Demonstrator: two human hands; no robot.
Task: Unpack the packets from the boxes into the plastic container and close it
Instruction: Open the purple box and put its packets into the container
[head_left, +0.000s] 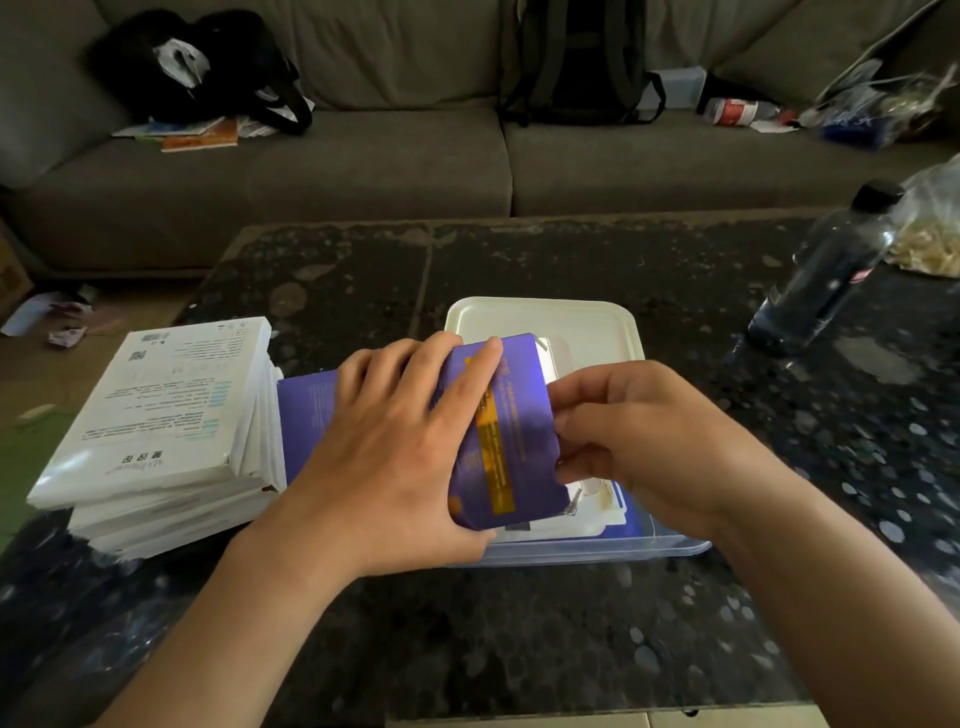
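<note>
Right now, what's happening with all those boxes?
A person is unpacking. Their left hand holds a purple box over the clear plastic container, and the right hand pinches the box's open end. Some flat packets seem to lie inside the container already. A stack of white boxes waits to the left, and the white lid is still off.
</note>
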